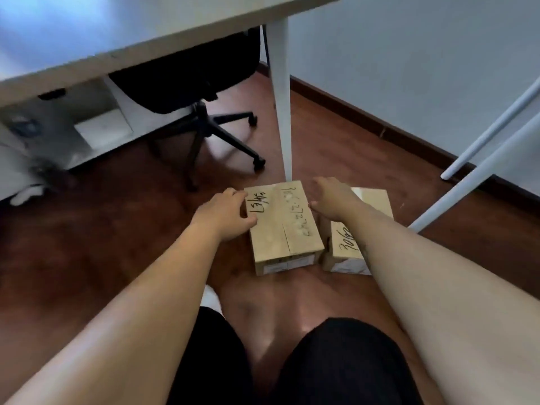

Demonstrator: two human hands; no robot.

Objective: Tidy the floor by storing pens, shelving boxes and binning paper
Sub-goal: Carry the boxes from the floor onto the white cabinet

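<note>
Observation, left to right. My left hand (226, 213) is at the left side of the left cardboard box (285, 226), fingers curled against its edge and thumb tip resting on the top panel. The box lies flat on the wooden floor (117, 229), just in front of the white desk leg (282, 112), with handwriting on its top and a printed label on the near end. My right hand (333, 200) takes the opposite side: the thumb lies against the right edge and the fingers dip into the narrow gap beside the right cardboard box (378, 204). Those fingertips are hidden, so I judge it a grip rather than confirm it. The right cardboard box lies on the floor just beside the first, partly under my right forearm.

Assessment: the step in hand is lifting the left cardboard box for shelving; it has not left the floor.

Recommendations: seat both palms low on the side walls before lifting, since the top seam could flex under thumb pressure. Raise it level and draw it towards my knees, away from the desk leg and the desk (146, 51) edge above. Keep the right forearm from dragging the right cardboard box. No shelf is in view.
</note>
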